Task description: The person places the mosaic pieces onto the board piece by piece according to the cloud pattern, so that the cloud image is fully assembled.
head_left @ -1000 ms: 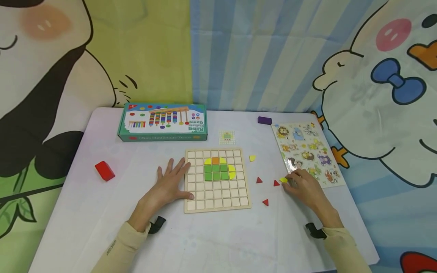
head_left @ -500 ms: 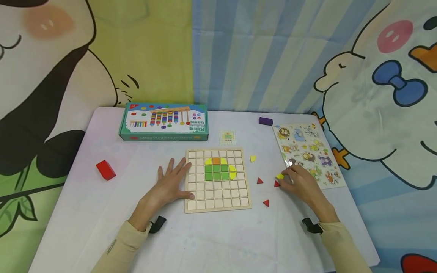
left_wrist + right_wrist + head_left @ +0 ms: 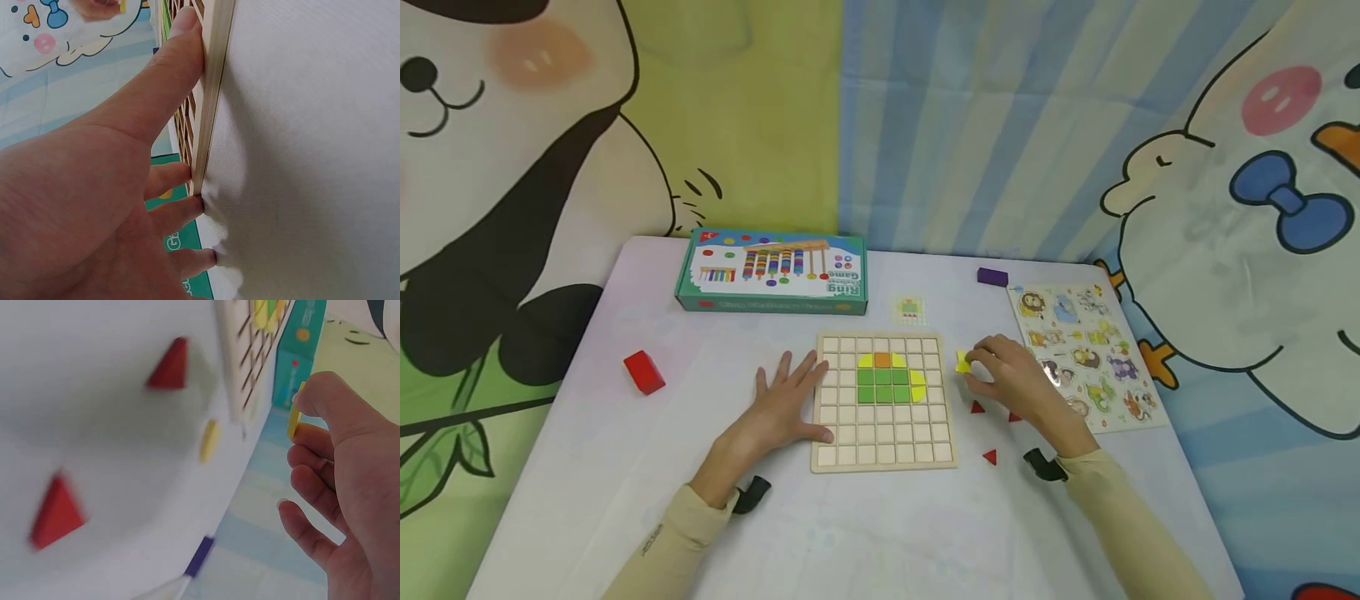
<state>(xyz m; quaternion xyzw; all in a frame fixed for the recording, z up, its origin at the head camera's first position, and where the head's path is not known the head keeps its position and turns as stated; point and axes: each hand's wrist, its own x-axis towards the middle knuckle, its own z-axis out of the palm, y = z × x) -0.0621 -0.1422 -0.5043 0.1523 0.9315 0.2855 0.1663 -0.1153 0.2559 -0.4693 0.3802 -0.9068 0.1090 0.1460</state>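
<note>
My right hand (image 3: 1018, 379) pinches a thin yellow tile (image 3: 295, 419) between thumb and forefinger, raised off the table just right of the board. A second yellow tile (image 3: 210, 440) lies on the table below it. With fingers spread, my left hand (image 3: 778, 412) steadies the left edge of the wooden grid board (image 3: 887, 468), thumb over the rim. Set into the grid are several green squares (image 3: 883, 385), an orange square (image 3: 882, 360) and rounded yellow tiles (image 3: 917, 386). Three red triangles, one red triangle (image 3: 991, 457) nearest the front, lie right of the board.
Behind the board lie a small pattern card (image 3: 910, 310) and a green game box (image 3: 775, 275). An animal picture sheet (image 3: 1116, 392) and a purple block (image 3: 992, 277) are at the right. A red block (image 3: 644, 372) sits at the left.
My right hand has carried the yellow tile left and away from me, from beside the animal sheet toward the board. My left hand stays on the board's edge. The head view has shifted slightly.
</note>
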